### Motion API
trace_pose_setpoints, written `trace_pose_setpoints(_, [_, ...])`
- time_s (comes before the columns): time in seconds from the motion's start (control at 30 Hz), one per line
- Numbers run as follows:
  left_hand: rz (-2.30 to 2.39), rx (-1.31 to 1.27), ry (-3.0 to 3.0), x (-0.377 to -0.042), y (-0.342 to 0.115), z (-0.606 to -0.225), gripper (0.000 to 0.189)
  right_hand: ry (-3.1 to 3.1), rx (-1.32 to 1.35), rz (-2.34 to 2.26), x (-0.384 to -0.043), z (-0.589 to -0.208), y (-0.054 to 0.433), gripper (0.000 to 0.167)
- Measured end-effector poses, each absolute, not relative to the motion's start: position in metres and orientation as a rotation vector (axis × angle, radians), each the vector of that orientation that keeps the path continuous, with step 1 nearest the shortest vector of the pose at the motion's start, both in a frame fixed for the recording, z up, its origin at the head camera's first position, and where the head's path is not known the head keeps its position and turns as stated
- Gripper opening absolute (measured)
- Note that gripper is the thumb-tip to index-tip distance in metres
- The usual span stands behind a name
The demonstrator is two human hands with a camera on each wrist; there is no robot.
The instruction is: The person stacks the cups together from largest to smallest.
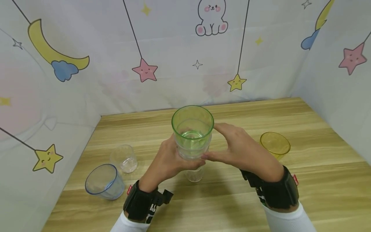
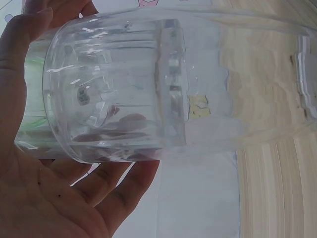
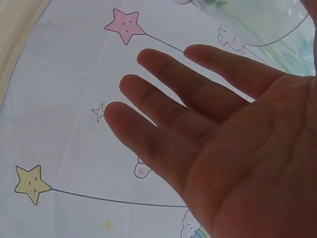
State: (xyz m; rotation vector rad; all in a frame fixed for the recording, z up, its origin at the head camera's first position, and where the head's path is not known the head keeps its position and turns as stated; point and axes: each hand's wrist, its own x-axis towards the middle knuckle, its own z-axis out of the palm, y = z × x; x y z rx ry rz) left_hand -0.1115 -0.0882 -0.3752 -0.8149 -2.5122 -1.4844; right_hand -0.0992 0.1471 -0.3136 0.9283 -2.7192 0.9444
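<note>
Above the worktop (image 1: 232, 206), short of its far edge, a left hand (image 1: 171, 156) grips a clear cup (image 2: 119, 59) holding a green cup (image 1: 192, 125); the right hand (image 1: 242, 149) extends straight fingers alongside.

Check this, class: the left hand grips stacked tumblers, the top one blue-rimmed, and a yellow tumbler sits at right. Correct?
No: in the head view the top tumbler has a green rim, not blue. The left hand grips the stack, and the yellow tumbler sits at right.
</note>
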Motion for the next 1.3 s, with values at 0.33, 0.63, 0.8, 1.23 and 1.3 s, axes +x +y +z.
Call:
trace_pose_setpoints(0.33, [-1.494,-0.83,-2.503,-0.113,-0.089,-0.377,0.086,-2.708,0.902,0.889,-0.102,-0.316,0.151,0.079])
trace_pose_setpoints(0.63, [-1.473,-0.834,-2.505,-0.113,-0.088,-0.376,0.086,-2.783,0.784,0.847,-0.101,-0.316,0.158,0.089])
trace_pose_setpoints(0.8, [-1.498,-0.828,-2.504,-0.112,-0.087,-0.376,0.085,-2.833,0.708,0.816,-0.1,-0.316,0.162,0.092])
trace_pose_setpoints(1.23, [-1.503,-0.822,-2.509,-0.112,-0.088,-0.376,0.085,-2.879,0.63,0.763,-0.101,-0.319,0.17,0.09])
trace_pose_setpoints(1.3, [-1.503,-0.82,-2.511,-0.112,-0.088,-0.376,0.085,-2.887,0.617,0.751,-0.101,-0.319,0.171,0.091])
